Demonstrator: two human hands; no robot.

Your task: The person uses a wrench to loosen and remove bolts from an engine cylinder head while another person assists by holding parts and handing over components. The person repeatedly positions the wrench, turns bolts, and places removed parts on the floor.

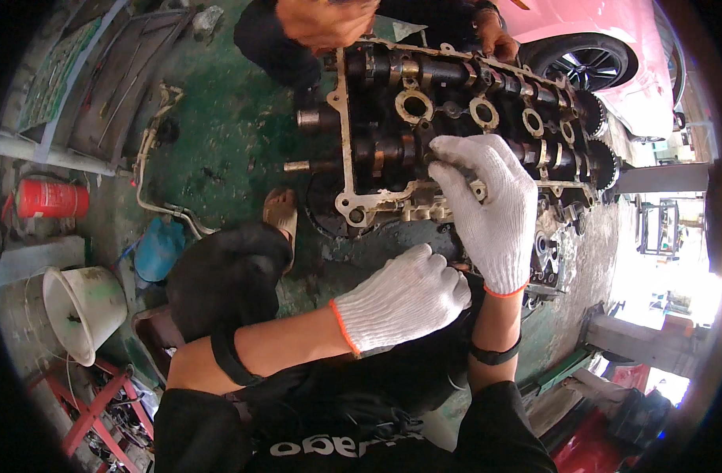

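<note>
A dirty engine cylinder head (471, 130) with its camshafts exposed lies in front of me, its pale gasket rim (344, 158) showing round the edge. My right hand (495, 209), in a white knit glove with an orange cuff, reaches over the near camshaft (388, 154). Its thumb and fingers are curled together in a pinch; anything between the tips is too small to make out. Nearer to me, my left hand (408, 299), gloved alike, is closed in a fist beside the engine's near side. Whatever it holds, if anything, is hidden.
Across the engine, another person's bare hands (325, 22) are at its far edge. A pink car (645, 71) stands far right. On the left are a red fire extinguisher (53, 199), a white bucket (89, 307), a blue container (160, 251) and a bent metal pipe (144, 158).
</note>
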